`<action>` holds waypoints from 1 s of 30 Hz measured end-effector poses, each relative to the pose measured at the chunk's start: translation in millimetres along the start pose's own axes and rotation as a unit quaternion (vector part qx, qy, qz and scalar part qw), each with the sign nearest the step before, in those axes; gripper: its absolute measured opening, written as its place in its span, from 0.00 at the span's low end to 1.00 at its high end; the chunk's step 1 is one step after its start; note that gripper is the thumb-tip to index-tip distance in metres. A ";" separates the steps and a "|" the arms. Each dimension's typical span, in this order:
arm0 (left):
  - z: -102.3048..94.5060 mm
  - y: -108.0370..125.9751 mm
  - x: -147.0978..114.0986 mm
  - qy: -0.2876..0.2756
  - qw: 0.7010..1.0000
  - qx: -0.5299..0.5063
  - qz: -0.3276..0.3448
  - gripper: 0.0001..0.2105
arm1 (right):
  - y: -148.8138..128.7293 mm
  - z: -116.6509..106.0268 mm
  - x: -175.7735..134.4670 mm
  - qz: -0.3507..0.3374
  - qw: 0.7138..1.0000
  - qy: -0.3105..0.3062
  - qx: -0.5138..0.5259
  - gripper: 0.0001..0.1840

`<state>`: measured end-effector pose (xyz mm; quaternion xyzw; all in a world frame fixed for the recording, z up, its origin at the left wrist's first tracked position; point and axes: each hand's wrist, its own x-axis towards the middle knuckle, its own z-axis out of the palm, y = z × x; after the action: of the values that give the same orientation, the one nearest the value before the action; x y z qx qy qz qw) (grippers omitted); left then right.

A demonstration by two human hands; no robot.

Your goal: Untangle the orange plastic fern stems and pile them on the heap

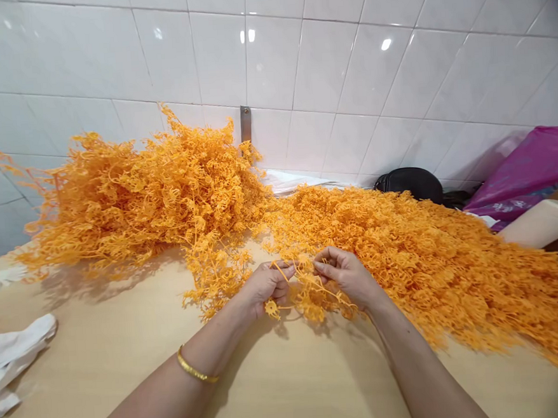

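Note:
Between my hands, just above the table, is an orange artificial flower sprig (311, 296) with thin stems and frilly heads. My left hand (271, 285) is closed, pinching a stem of it between thumb and fingers. At the sprig's other side my right hand (344, 273) is closed too, thumb and forefinger pinched on a part of it. A gold bangle circles my left forearm. Close behind my left hand lies a loose clump of the same orange sprigs (216, 270).
A tall heap of orange sprigs (163, 191) stands at the back left; a wide, lower heap (406, 245) spreads along the right. White gloves (16, 355) lie at the left. Against the tiled wall (278, 62) are a black rounded case (411, 184) and a purple bag (529, 166).

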<state>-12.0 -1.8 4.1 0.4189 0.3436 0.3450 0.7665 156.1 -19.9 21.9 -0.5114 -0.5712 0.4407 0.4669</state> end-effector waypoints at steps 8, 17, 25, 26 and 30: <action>12.6 0.1 0.6 0.036 0.999 0.021 0.019 0.08 | 2.2 15.1 4.6 0.002 0.976 0.205 0.080 0.12; 18.5 -7.0 6.6 0.046 0.998 -0.008 0.036 0.07 | 4.0 16.0 7.7 -0.066 0.938 0.323 -0.106 0.10; 19.9 -8.3 5.2 0.045 0.998 0.013 0.049 0.07 | 8.0 12.8 12.1 -0.106 0.903 0.367 -0.198 0.08; 19.0 -7.9 4.4 0.049 0.998 0.008 0.048 0.08 | 9.0 5.3 12.6 -0.103 0.898 0.383 -0.190 0.08; 15.3 -5.8 0.5 0.070 0.996 -0.020 0.044 0.09 | 10.9 -30.3 12.3 -0.087 0.857 0.487 -0.147 0.12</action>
<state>2.2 -9.9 5.2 0.3927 0.3711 0.4137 0.7328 187.3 -5.8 17.6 -0.6714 -0.3717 0.0034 0.6411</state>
